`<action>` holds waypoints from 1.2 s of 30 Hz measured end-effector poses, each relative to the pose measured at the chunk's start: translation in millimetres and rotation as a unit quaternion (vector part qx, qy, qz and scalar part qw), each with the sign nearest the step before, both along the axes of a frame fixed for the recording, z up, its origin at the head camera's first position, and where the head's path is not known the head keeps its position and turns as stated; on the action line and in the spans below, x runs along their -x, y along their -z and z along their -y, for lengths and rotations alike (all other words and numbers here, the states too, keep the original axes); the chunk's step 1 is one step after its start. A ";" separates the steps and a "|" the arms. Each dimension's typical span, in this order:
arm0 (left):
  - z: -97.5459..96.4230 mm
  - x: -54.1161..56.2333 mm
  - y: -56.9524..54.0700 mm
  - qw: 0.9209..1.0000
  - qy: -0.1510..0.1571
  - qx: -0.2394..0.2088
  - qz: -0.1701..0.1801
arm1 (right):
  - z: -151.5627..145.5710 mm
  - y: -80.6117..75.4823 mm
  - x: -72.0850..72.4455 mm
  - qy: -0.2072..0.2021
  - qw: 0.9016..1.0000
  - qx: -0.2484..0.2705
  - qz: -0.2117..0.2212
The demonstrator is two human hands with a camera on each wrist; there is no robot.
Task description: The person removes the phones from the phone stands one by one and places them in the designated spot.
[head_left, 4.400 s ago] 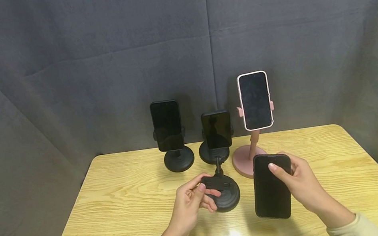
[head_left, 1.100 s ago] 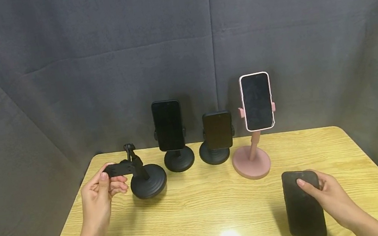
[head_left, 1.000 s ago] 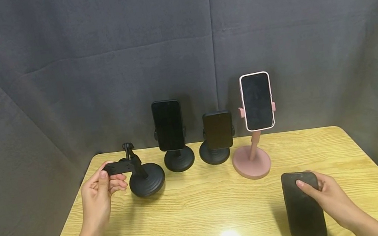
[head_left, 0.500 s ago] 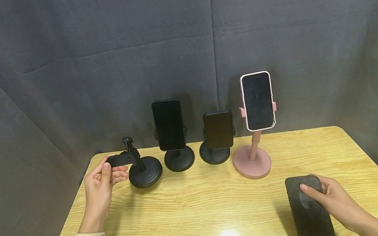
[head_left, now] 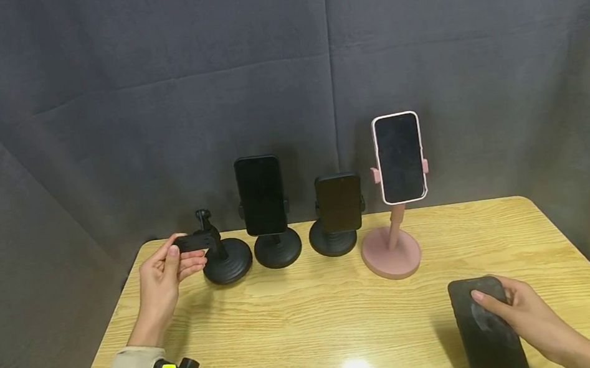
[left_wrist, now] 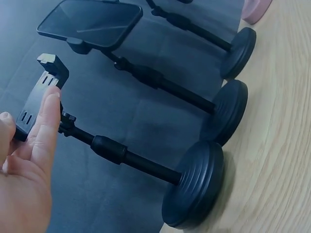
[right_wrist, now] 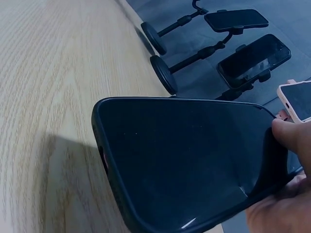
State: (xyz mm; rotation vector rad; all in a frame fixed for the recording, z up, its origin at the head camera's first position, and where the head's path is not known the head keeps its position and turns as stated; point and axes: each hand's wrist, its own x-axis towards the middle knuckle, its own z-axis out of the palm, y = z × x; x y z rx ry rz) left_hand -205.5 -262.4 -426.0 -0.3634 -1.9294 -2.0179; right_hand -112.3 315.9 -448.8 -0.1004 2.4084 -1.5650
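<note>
My left hand (head_left: 161, 278) pinches the clamp of a black phone stand (head_left: 229, 262) at the table's back left. In the left wrist view the clamp (left_wrist: 36, 99) holds no phone, and the stand's round base (left_wrist: 194, 187) is at the table surface. My right hand (head_left: 524, 309) grips a black phone (head_left: 487, 327) near its top end, thumb on the screen, over the front right of the table. The right wrist view shows that phone (right_wrist: 189, 155) screen up, casting a shadow on the wood.
Right of the held stand are two black stands bearing dark phones (head_left: 261, 195) (head_left: 340, 203). Beside them is a pink stand (head_left: 391, 252) with a pink-cased phone (head_left: 400, 158). Grey curtains (head_left: 281, 85) hang behind the wooden table (head_left: 305, 333) and along its sides.
The left hand has carried the stand from the middle to the back left, lately shifting it further back into line with the others. My right hand has drawn the phone toward the front right.
</note>
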 end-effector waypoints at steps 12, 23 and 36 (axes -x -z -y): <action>7.9 14.6 3.9 0.999 0.022 0.026 0.017 | -12.8 -2.0 2.6 0.006 0.995 -0.046 0.093; 10.2 23.4 8.3 0.998 0.045 0.032 0.029 | -30.3 -0.6 4.4 0.005 0.988 -0.052 0.149; 11.3 29.1 6.4 0.997 0.049 0.039 0.038 | -47.1 6.7 1.7 -0.012 0.981 -0.105 0.164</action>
